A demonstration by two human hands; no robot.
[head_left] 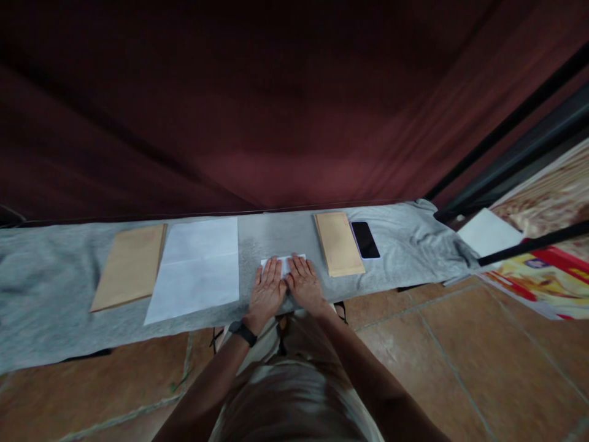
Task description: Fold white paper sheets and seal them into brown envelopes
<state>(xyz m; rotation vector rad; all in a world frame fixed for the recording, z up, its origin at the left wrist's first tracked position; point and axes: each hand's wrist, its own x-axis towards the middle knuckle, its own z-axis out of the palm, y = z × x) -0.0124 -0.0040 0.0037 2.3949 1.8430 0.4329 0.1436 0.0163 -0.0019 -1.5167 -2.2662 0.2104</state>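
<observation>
My left hand (267, 290) and my right hand (304, 283) lie flat side by side, fingers spread, pressing down on a small folded white paper (284, 262) on a grey cloth (271, 239). Most of the paper is hidden under my palms; only its far edge shows. A black watch sits on my left wrist. A large white sheet (197, 267) lies just left of my left hand, and a brown envelope (338, 243) lies just right of my right hand.
A second brown envelope (129, 266) lies at the far left of the cloth. A black phone (365, 239) rests beside the right envelope. Dark red curtain (276, 110) hangs behind. Terracotta floor tiles (437, 344), black poles and colourful printed sheets (543, 276) are at right.
</observation>
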